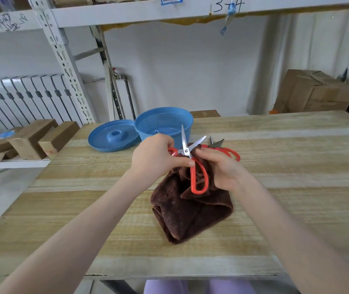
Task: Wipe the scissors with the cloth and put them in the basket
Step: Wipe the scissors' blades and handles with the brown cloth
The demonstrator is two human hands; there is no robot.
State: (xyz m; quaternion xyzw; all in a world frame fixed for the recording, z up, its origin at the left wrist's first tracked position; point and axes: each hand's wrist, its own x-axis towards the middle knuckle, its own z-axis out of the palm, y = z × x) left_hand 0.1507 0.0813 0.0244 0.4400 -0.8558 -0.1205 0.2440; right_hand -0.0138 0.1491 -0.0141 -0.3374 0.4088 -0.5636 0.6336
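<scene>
My left hand (155, 155) grips one handle of red-handled scissors (199, 177), whose steel blades stand spread apart and point up and away. My right hand (222, 168) holds a bunched brown cloth (190, 213) against the lower blade near the pivot. The rest of the cloth hangs down onto the wooden table (296, 166). A second pair of red-handled scissors (224, 148) lies on the table just beyond my right hand. The blue perforated basket (164, 122) stands right behind my hands; something small lies inside it.
A blue perforated lid (112, 135) lies left of the basket. Wooden blocks (35, 139) sit on a lower shelf at the left. A cardboard box (313, 92) stands at the back right. A metal shelf upright (63, 60) rises at the left.
</scene>
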